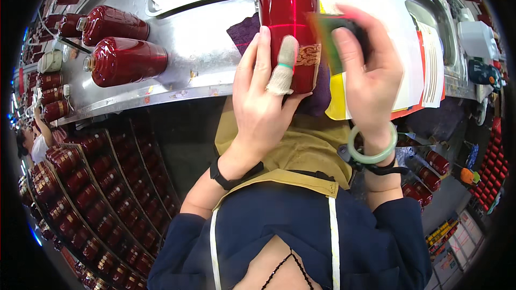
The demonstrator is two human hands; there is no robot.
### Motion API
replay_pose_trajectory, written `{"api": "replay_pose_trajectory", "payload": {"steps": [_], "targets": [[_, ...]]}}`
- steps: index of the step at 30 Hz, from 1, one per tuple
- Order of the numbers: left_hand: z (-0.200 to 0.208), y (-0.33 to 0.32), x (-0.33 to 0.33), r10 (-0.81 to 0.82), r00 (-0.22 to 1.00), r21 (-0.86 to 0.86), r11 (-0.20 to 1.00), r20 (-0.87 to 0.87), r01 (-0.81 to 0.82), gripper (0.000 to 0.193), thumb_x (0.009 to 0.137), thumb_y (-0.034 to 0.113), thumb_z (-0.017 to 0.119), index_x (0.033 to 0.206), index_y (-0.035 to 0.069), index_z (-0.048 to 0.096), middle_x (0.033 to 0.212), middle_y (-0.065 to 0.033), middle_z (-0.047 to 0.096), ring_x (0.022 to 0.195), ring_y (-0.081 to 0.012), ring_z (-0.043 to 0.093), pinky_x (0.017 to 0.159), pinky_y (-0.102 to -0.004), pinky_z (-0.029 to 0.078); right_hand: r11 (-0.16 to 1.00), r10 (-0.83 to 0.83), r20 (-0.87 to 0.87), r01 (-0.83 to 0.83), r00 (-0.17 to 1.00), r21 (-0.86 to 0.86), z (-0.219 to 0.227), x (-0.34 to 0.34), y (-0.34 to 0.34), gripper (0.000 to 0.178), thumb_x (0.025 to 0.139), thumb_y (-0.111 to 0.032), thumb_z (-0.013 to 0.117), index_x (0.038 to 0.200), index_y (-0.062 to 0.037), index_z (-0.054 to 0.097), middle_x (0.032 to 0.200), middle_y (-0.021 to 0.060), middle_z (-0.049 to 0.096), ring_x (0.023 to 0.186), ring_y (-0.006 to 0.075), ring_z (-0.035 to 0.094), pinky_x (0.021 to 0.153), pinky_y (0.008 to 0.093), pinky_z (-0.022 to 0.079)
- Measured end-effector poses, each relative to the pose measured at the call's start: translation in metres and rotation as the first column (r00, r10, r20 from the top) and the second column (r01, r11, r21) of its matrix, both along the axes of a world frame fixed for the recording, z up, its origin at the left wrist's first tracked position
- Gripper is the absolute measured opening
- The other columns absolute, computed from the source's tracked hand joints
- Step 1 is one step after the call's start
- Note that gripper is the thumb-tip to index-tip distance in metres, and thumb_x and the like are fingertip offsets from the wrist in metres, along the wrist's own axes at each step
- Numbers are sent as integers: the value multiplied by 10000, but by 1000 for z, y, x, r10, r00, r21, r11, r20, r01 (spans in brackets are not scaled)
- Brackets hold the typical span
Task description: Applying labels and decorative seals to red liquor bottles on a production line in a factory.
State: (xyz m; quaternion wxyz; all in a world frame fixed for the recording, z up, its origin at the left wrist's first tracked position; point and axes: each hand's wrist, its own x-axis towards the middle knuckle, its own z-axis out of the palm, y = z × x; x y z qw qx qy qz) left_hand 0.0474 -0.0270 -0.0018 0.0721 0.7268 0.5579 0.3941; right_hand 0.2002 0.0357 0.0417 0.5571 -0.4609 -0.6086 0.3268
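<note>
A glossy red bottle point(287, 2) lies on its side on a dark purple cloth point(244, 33), its neck pointing away from me. Thin red light lines cross its surface, and a gold pattern point(308, 55) shows on its right side. My left hand point(260, 104) grips the near part of the bottle, with a pale cloth sleeve point(283, 78) banded in green on one finger. Just right of the bottle, my right hand point(376, 70) pinches a flat green-and-black block point(332, 48), blurred by motion. Whether the block touches the bottle I cannot tell.
Two more red bottles point(129, 60) point(115, 24) lie on the metal bench point(188, 48) to the left. Papers and folders point(430, 70) are stacked at right, beside a metal tray point(451, 5). Racks of red bottles point(102, 198) stand below left, near another person point(40, 142).
</note>
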Motion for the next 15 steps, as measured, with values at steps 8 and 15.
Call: {"api": "replay_pose_trajectory", "payload": {"steps": [8,15], "targets": [[-14,5,-1,40,956,-1,999,291,-41,1016,653,71,937,1520,-77,429,1421,-211,561,1273,-392,546,1054,-449,467,836,236,634,-486,736,254,3,8,-7,262,754,-58,737,1015,-89,743,855,36,706,775,224,649,765,367,531],[-19,1,-4,52,939,-25,999,340,-46,1134,650,129,976,1563,-72,334,1451,-193,525,1303,-370,510,1111,-457,396,750,182,667,-541,722,380,5,11,10,306,674,1,741,954,-108,800,966,23,764,827,177,672,748,318,492]]}}
